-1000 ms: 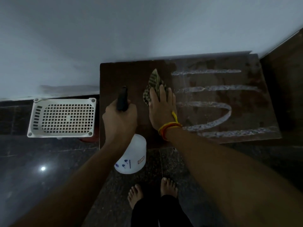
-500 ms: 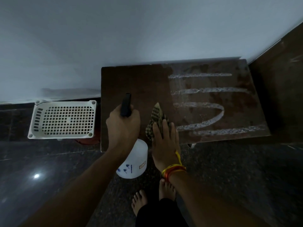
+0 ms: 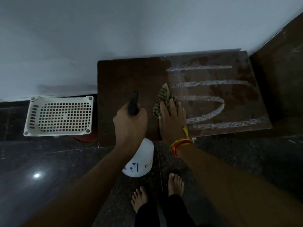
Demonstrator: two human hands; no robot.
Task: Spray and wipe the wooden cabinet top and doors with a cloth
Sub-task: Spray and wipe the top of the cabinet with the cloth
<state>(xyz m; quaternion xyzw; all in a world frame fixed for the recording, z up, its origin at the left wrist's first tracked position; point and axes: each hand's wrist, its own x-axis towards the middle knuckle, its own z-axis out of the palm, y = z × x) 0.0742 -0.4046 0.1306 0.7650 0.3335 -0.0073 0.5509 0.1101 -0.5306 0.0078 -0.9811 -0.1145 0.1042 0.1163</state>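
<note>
The dark wooden cabinet top stands against the white wall. Its right half carries several foamy white spray lines. My right hand lies flat, pressing a striped green cloth onto the middle of the top, at the left ends of the lines. My left hand grips the black head of a white spray bottle, which hangs over the cabinet's front edge. The cabinet doors are out of sight below the top.
A white perforated plastic basket sits on something red at the cabinet's left. A dark wooden panel rises at the right. The floor is dark polished stone, and my bare feet stand in front of the cabinet.
My right hand pulled the cloth toward the front edge, then pushed it back toward the middle of the top. The left hand with the bottle stayed almost still.
</note>
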